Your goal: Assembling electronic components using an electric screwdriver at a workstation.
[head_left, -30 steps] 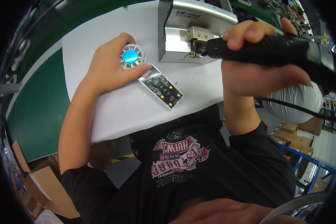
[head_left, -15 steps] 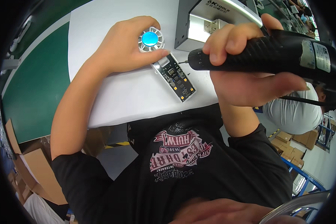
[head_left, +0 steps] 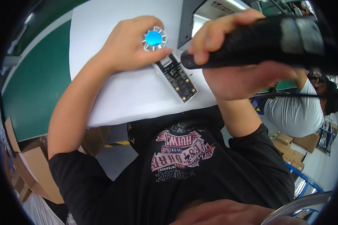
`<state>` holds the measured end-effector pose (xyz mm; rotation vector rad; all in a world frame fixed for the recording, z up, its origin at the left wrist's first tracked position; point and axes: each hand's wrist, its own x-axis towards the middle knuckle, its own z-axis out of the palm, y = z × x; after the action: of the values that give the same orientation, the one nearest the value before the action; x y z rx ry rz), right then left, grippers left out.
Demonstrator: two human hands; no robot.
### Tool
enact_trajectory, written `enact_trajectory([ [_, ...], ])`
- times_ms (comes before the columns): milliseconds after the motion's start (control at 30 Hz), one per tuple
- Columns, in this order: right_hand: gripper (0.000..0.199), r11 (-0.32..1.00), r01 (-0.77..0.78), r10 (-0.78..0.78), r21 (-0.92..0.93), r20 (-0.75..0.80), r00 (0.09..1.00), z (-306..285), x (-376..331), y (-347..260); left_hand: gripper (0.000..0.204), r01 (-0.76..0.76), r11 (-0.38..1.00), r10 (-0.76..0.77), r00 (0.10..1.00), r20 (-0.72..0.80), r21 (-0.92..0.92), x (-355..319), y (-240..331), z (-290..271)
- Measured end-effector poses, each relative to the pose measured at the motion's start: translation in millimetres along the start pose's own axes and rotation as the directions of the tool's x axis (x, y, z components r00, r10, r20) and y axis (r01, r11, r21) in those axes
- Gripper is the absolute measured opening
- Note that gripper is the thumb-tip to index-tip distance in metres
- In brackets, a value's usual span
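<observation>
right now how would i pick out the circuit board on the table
Look at the white mat on the green table. The circuit board is the narrow dark strip under the left hand's fingertips, lying flat, unlike the round silver blue-centred part beside it.

**Bright, even light under a heavy fisheye bend**

The scene was well lit from overhead, and the white desk (head_left: pixel 112 93) beneath the hands came out close to blown out. Soft shadows fell just under the left hand (head_left: pixel 129 45) and along the circuit board (head_left: pixel 176 77) beside it. The blue cap (head_left: pixel 153 38) at the left fingertips glowed with glare. The black tool (head_left: pixel 259 41) in the right hand (head_left: pixel 236 71) sat close to the lens and looked slightly soft. Straight edges curved toward the rim, where a black vignette closed the corners. The background beyond the right hand was blurred and small.
</observation>
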<state>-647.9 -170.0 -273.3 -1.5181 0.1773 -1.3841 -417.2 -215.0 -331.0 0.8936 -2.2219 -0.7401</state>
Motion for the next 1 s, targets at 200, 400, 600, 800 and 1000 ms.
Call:
enact_trajectory([
  [200,0.103,0.962,0.125,-0.128,-0.243,0.005,0.992,-30.0,14.2,-68.8,0.049,0.005,1.0,-0.005,1.0,0.029,0.005,-8.5,0.7,-3.1],
  [400,0.1,0.925,0.234,-0.234,-0.3,0.039,0.972,-50.7,4.0,-45.7,0.048,0.041,0.999,-0.043,0.997,0.067,0.034,-7.4,-0.5,-3.6],
  [600,0.104,0.995,0.072,-0.076,-0.076,-0.051,0.996,-8.2,-3.9,-38.5,0.048,0.002,0.998,-0.004,0.999,0.037,0.056,-6.8,-3.7,-4.5],
  [800,0.108,0.999,-0.032,0.029,-0.042,-0.09,0.996,21.7,-3.7,-25.9,0.048,-0.044,0.994,0.042,0.999,0.021,0.1,-1.9,-3.4,-1.6],
  [1000,0.111,1.0,-0.009,0.01,-0.008,0.128,0.992,-1.8,-4.8,-2.8,0.049,-0.055,0.992,0.053,0.998,0.022,0.117,-0.3,-1.6,-0.3],
])
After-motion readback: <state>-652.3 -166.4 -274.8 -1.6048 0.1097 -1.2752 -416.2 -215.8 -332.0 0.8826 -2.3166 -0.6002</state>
